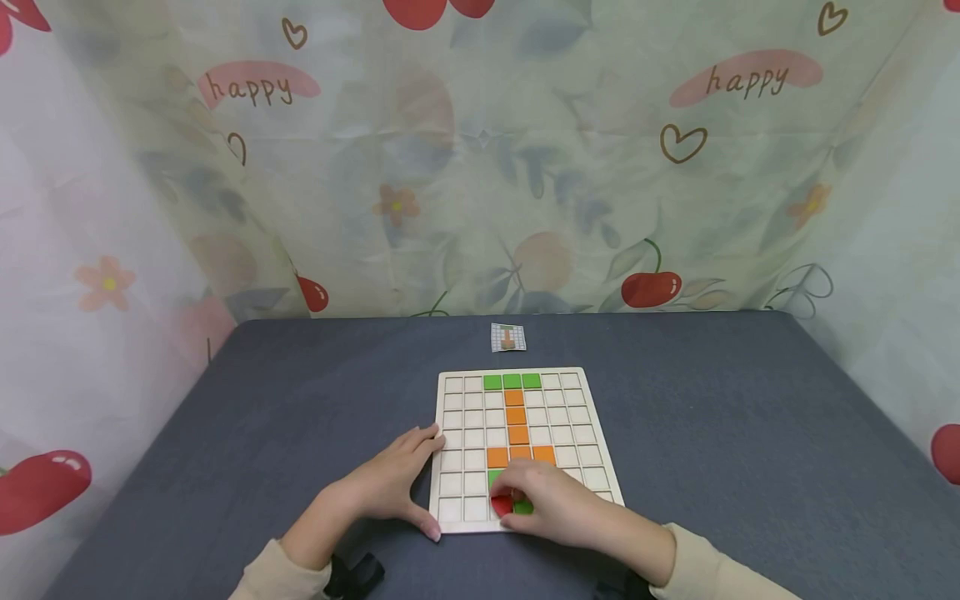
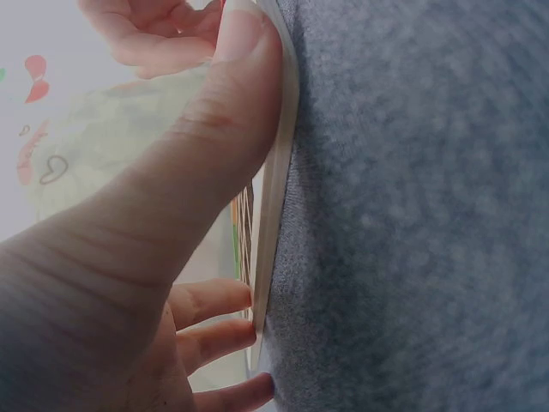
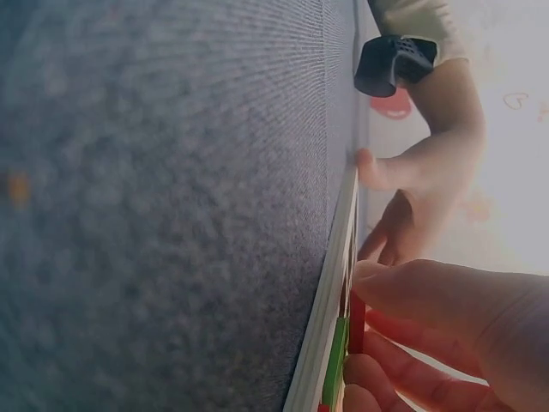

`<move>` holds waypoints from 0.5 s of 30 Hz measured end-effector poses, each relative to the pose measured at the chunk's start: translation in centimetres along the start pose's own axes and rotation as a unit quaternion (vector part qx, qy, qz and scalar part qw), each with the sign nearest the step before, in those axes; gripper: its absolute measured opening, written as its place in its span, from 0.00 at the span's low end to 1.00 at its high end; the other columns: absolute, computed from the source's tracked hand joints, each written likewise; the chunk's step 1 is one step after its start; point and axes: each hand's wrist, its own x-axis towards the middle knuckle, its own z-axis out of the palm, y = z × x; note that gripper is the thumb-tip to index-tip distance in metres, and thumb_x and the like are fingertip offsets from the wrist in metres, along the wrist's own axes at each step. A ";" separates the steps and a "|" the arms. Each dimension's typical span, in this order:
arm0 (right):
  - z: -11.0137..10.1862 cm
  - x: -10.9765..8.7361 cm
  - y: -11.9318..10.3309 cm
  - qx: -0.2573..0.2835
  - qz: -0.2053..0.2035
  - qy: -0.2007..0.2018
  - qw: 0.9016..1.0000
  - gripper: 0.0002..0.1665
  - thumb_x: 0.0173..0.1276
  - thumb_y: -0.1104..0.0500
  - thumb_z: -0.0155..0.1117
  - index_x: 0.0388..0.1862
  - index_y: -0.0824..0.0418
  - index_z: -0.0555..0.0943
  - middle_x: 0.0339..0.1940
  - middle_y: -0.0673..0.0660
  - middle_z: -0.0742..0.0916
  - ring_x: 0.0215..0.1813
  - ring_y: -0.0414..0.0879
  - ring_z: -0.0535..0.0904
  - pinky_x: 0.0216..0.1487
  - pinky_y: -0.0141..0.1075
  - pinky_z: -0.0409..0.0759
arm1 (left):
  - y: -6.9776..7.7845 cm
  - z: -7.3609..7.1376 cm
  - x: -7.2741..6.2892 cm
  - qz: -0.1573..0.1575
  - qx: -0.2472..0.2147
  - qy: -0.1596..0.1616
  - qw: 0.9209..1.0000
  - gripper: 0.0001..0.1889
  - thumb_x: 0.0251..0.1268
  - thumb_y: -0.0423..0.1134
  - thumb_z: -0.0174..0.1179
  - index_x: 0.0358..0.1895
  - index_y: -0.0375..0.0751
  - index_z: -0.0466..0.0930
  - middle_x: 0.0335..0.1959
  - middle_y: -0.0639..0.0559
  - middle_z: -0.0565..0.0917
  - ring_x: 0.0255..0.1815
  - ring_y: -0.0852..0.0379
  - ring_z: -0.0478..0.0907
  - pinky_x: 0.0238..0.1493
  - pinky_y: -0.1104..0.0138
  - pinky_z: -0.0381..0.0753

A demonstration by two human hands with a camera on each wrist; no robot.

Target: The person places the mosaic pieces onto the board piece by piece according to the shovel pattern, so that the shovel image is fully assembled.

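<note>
A white grid board [image 1: 459, 527] lies on the dark table, with green tiles [image 1: 512, 381] along its top row and orange tiles [image 1: 516, 416] down the middle. My left hand [image 1: 390, 477] rests at the board's left edge, fingers on the rim and thumb by the lower left corner. Over the lower rows, my right hand [image 1: 551, 504] pinches a red tile [image 1: 502, 505] between thumb and fingers. In the right wrist view the red tile [image 3: 358, 322] stands beside a green tile [image 3: 335, 365] in the board. My right hand covers part of the lower rows.
A small printed card [image 1: 508, 337] with a grid picture lies behind the board. The dark tablecloth [image 1: 712, 433] spreads on both sides. A patterned curtain [image 1: 480, 167] hangs behind the table and along its sides. A black strap device [image 1: 358, 575] sits at my left wrist.
</note>
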 end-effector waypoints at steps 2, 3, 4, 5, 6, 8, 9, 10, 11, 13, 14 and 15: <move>0.0 0.0 0.0 -0.006 -0.004 0.003 1.000 0.07 0.57 0.61 0.68 0.36 0.57 0.82 0.29 0.46 0.80 0.33 0.35 0.71 0.38 0.24 0.72 | 0.0 0.0 0.0 -0.001 -0.001 0.000 1.000 0.59 0.30 0.63 0.74 0.70 0.37 0.58 0.73 0.39 0.55 0.74 0.36 0.49 0.70 0.45 0.55; 0.1 0.0 0.0 -0.008 -0.007 0.005 1.000 0.06 0.57 0.61 0.67 0.35 0.57 0.82 0.29 0.46 0.80 0.33 0.35 0.71 0.38 0.24 0.72 | 0.0 0.0 0.0 -0.001 -0.001 0.000 1.000 0.59 0.30 0.63 0.74 0.70 0.37 0.58 0.73 0.39 0.55 0.74 0.36 0.49 0.70 0.45 0.55; 0.1 0.0 0.0 -0.010 -0.008 0.007 1.000 0.06 0.57 0.61 0.67 0.34 0.56 0.82 0.28 0.45 0.80 0.33 0.35 0.71 0.38 0.24 0.72 | 0.0 0.0 0.0 0.000 -0.002 0.000 1.000 0.59 0.30 0.63 0.74 0.70 0.37 0.58 0.73 0.39 0.54 0.74 0.36 0.49 0.70 0.45 0.55; 0.1 0.0 0.0 -0.010 -0.009 0.009 1.000 0.05 0.57 0.61 0.67 0.34 0.56 0.82 0.28 0.45 0.80 0.33 0.35 0.71 0.39 0.23 0.72 | 0.0 0.0 0.0 0.000 -0.003 0.000 1.000 0.59 0.30 0.63 0.74 0.70 0.37 0.58 0.73 0.39 0.54 0.74 0.36 0.49 0.70 0.45 0.55; 0.2 0.0 0.0 -0.011 -0.010 0.011 1.000 0.04 0.58 0.61 0.66 0.33 0.56 0.82 0.28 0.45 0.80 0.33 0.35 0.71 0.39 0.23 0.72 | 0.0 0.0 0.0 0.000 -0.003 0.000 1.000 0.59 0.30 0.63 0.74 0.70 0.37 0.57 0.74 0.39 0.54 0.74 0.36 0.49 0.70 0.45 0.55; 0.2 0.0 0.1 -0.012 -0.013 0.014 1.000 0.04 0.58 0.62 0.66 0.33 0.56 0.82 0.28 0.45 0.80 0.34 0.35 0.72 0.40 0.24 0.72 | -0.1 0.0 0.0 0.002 -0.004 0.000 1.000 0.59 0.30 0.63 0.74 0.70 0.37 0.57 0.74 0.39 0.54 0.74 0.36 0.49 0.70 0.45 0.56; 0.2 0.0 0.1 -0.012 -0.013 0.014 1.000 0.04 0.58 0.62 0.66 0.33 0.56 0.82 0.28 0.45 0.80 0.34 0.35 0.72 0.40 0.24 0.72 | -0.1 0.0 0.0 0.003 -0.005 0.000 1.000 0.59 0.30 0.63 0.74 0.70 0.37 0.57 0.73 0.39 0.54 0.74 0.36 0.49 0.70 0.45 0.56; 0.2 0.0 0.1 -0.013 -0.012 0.014 1.000 0.04 0.58 0.62 0.66 0.33 0.56 0.82 0.29 0.45 0.80 0.34 0.35 0.72 0.40 0.24 0.73 | -0.1 0.0 0.0 0.004 -0.005 0.000 1.000 0.59 0.30 0.63 0.74 0.70 0.37 0.57 0.73 0.39 0.54 0.74 0.36 0.49 0.70 0.45 0.56; 0.2 0.0 0.1 -0.013 -0.013 0.013 1.000 0.04 0.58 0.62 0.66 0.33 0.56 0.82 0.29 0.45 0.80 0.34 0.35 0.72 0.40 0.24 0.73 | -0.1 0.0 0.0 0.004 -0.006 0.001 1.000 0.59 0.30 0.63 0.74 0.70 0.37 0.57 0.73 0.38 0.54 0.74 0.36 0.49 0.70 0.45 0.56; 0.2 0.0 0.1 -0.013 -0.014 0.013 1.000 0.04 0.58 0.62 0.66 0.33 0.56 0.82 0.29 0.45 0.80 0.34 0.35 0.72 0.40 0.24 0.73 | -0.1 0.0 -0.1 0.005 -0.007 0.001 1.000 0.59 0.30 0.63 0.74 0.70 0.37 0.57 0.73 0.38 0.54 0.74 0.36 0.48 0.70 0.45 0.55; 0.2 0.0 0.1 -0.014 -0.014 0.013 1.000 0.04 0.58 0.62 0.66 0.33 0.56 0.82 0.29 0.45 0.80 0.34 0.35 0.72 0.40 0.24 0.73 | -0.1 0.0 -0.1 0.005 -0.007 0.001 1.000 0.59 0.30 0.63 0.74 0.70 0.37 0.57 0.73 0.38 0.54 0.74 0.36 0.48 0.70 0.45 0.55; 0.2 0.0 0.1 -0.013 -0.011 0.012 1.000 0.04 0.58 0.62 0.66 0.33 0.56 0.82 0.29 0.45 0.80 0.34 0.35 0.72 0.41 0.24 0.73 | -0.1 0.0 -0.1 0.005 -0.007 0.001 1.000 0.59 0.30 0.63 0.74 0.70 0.37 0.57 0.73 0.38 0.54 0.74 0.36 0.48 0.70 0.45 0.55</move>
